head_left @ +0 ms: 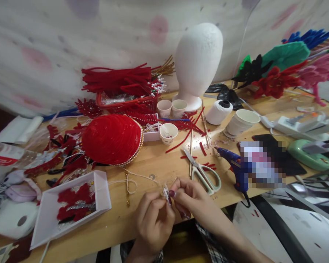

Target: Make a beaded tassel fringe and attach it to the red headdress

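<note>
Head view: hands [168, 212] together, fingers bent.

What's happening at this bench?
A person's left hand and right hand pinch a small whitish piece between the fingertips, near the table's front edge. A red cap-like form with a beaded rim sits to the left. Open scissors and a blue glue gun lie to the right, and a white head form stands behind.

Soft, fairly even indoor light, with faint shadows. The outer edges stretch and bend; fine detail looks smeared.
</note>
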Motion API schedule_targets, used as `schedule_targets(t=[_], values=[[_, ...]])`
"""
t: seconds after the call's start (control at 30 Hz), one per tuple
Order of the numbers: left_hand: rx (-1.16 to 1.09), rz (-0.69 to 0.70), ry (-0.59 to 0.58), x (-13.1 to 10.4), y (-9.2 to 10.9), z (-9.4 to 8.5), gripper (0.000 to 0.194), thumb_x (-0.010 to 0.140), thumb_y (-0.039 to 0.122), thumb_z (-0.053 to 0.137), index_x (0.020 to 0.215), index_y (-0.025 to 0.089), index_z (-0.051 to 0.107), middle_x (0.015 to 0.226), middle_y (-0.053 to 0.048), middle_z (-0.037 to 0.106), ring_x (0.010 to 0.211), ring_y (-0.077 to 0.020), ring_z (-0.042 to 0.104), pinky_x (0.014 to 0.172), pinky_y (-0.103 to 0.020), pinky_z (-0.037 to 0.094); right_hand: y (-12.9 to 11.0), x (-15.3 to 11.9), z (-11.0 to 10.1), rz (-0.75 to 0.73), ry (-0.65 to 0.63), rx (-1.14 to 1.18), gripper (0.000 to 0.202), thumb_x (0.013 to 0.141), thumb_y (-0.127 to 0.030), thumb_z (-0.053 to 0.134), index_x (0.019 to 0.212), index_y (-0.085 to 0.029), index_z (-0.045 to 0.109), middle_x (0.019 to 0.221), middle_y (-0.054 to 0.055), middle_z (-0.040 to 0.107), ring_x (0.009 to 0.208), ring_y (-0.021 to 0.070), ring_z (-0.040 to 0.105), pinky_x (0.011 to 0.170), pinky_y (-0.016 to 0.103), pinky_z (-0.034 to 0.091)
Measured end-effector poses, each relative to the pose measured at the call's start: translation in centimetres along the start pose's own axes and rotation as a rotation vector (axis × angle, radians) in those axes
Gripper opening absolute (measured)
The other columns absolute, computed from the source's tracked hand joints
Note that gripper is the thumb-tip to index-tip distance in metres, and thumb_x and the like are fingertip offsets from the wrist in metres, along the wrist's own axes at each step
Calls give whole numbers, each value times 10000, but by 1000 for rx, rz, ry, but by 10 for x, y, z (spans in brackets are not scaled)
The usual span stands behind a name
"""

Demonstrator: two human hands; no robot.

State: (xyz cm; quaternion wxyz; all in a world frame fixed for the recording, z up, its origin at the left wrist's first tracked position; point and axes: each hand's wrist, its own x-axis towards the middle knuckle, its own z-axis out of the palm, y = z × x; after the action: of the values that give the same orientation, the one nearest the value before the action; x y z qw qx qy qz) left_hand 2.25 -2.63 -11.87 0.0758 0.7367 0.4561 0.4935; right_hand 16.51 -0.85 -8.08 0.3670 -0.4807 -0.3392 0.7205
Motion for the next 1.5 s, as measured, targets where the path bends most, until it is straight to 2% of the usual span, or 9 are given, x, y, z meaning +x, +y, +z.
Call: schedule_targets(t=[0.1,0.27,0.37,0.5,0.57,0.77,1.07,1.3,1.5], values=[[-131,-137,-29,-8,0,4,158,854,70,558,834,219,608,822,-46,727,734,-163,701,674,-249,566,2,1,3,12,37,-27,96,731,-269,588,722,-200,521,425,-116,449,372,52,331,401,180,256],[-481,-645,-45,-26,2,16,250,938,313,564,707,217,571,596,15,664,529,-139,636,519,-218,514,3,1,9,-84,150,-269,31,741,-179,573,725,-192,551,526,-57,560,456,82,480,436,183,345],[-613,-759,4,-30,3,22,273,959,375,536,744,216,591,653,-6,692,573,-156,657,583,-258,552,1,1,18,-140,189,-354,50,760,-197,592,727,-191,555,553,-52,559,475,87,486,446,189,354],[-525,-613,135,-25,-2,22,175,959,197,500,801,220,571,1026,-88,724,1014,-226,677,944,-433,524,-2,4,35,-179,273,-459,126,766,-274,634,709,-181,571,558,-36,563,473,86,464,442,196,335],[-433,-493,199,-21,-7,18,187,920,105,505,782,226,541,988,-76,696,1080,-237,645,956,-443,510,-3,5,42,-179,279,-482,166,775,-314,645,704,-179,581,530,-39,546,452,82,438,426,197,316],[-230,-352,300,-14,-16,4,200,814,24,566,759,216,544,853,-18,547,835,-169,604,764,-308,547,-4,9,52,-102,252,-403,244,773,-386,677,709,-187,551,472,-80,473,391,55,368,386,182,265],[-316,-359,245,-24,-18,8,216,850,4,548,864,219,542,1045,-44,620,1021,-178,627,863,-302,542,-5,9,55,-78,247,-350,253,777,-382,674,712,-183,532,466,-97,456,389,39,359,391,165,269],[-193,-340,325,-18,-15,4,163,833,39,593,801,199,595,1011,-47,525,889,-153,589,730,-255,539,-5,9,52,-92,254,-365,242,768,-363,681,705,-179,537,458,-104,441,385,34,359,389,156,267],[-349,-396,172,-22,-12,10,179,880,44,554,806,207,544,638,59,537,518,-79,513,508,-176,432,0,10,45,-77,285,-354,262,764,-366,701,697,-176,533,474,-92,473,378,27,365,383,146,278]])
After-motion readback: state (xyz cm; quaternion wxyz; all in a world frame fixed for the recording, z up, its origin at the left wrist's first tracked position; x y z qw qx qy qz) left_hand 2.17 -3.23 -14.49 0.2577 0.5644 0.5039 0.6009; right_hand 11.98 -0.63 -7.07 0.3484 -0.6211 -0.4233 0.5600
